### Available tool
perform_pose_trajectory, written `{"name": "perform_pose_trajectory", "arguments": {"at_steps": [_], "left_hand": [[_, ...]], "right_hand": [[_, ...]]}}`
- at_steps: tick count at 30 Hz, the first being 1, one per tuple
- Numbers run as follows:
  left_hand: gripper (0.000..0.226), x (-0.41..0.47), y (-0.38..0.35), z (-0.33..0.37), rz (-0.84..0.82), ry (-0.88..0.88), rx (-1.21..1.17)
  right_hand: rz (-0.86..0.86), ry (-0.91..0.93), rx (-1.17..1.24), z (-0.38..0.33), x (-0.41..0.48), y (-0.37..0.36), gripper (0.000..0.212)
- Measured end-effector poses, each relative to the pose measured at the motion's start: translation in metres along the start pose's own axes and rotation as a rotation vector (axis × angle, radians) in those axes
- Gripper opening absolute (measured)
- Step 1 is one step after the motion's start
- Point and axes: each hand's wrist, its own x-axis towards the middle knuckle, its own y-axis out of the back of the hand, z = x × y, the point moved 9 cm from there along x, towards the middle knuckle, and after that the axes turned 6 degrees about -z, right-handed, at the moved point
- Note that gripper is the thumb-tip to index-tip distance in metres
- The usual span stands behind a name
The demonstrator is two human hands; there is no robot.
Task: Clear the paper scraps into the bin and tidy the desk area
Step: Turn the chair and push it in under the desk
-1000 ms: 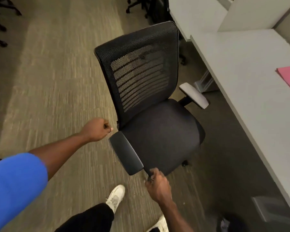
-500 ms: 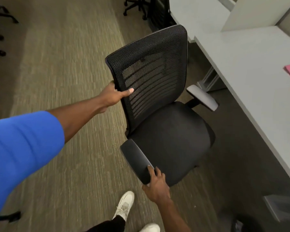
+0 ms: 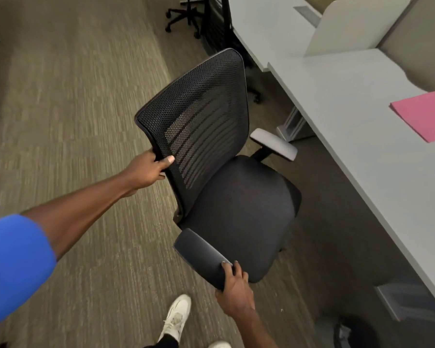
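Down past the right hand, under the desk, a dark bag-like shape sat on the floor; whether it was a bin, or what it held, could not be told. One office chair stood between the two hands, with a second chair well beyond them. The left hand was wrapped around the edge of the mesh backrest, thumb on the front. The right hand's fingers curled over the end of the near armrest. One pink paper lay on the desk, well off to the right of both hands. No scraps could be made out.
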Motion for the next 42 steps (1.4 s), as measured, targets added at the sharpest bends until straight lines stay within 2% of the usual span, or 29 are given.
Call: {"name": "perform_pose_trajectory", "arguments": {"at_steps": [6,8,11,13,16,17,20,25,29,32,38,42], "left_hand": [[0.045,-0.045,-0.021,-0.023,-0.010,0.002,0.031],[0.046,-0.062,-0.028,-0.032,-0.019,0.007,0.048],[0.056,-0.087,-0.035,-0.043,-0.066,0.024,0.089],[0.075,-0.103,-0.036,-0.044,-0.100,0.012,0.093],[0.105,-0.124,-0.026,-0.042,-0.112,-0.025,-0.051],[0.105,-0.129,-0.018,-0.039,-0.104,-0.047,-0.084],[0.088,-0.138,0.014,-0.015,-0.060,-0.134,-0.105],[0.118,-0.112,0.067,0.019,0.056,-0.191,-0.074],[0.106,-0.083,0.080,0.044,0.060,-0.177,0.047],[0.108,-0.057,0.078,0.060,0.037,-0.180,0.117],[0.092,-0.022,0.071,0.072,-0.007,-0.209,0.062],[0.078,-0.009,0.054,0.075,0.038,-0.238,-0.023]], "right_hand": [[0.017,-0.156,-0.077,0.017,-0.014,0.014,0.072],[0.025,-0.152,-0.093,0.009,-0.016,0.022,0.073],[0.100,-0.029,-0.014,-0.026,-0.021,0.039,0.074],[0.170,0.069,0.073,-0.057,-0.027,0.055,0.083],[0.302,0.212,0.136,-0.107,-0.044,0.082,0.098],[0.354,0.261,0.150,-0.123,-0.053,0.091,0.102],[0.489,0.367,0.209,-0.163,-0.085,0.115,0.108],[0.710,0.495,0.190,-0.208,-0.139,0.141,0.100],[0.835,0.476,0.114,-0.225,-0.162,0.152,0.090],[0.891,0.430,0.038,-0.228,-0.168,0.157,0.083],[0.957,0.370,-0.062,-0.218,-0.171,0.160,0.071],[1.040,0.368,-0.091,-0.205,-0.178,0.162,0.061]]}}
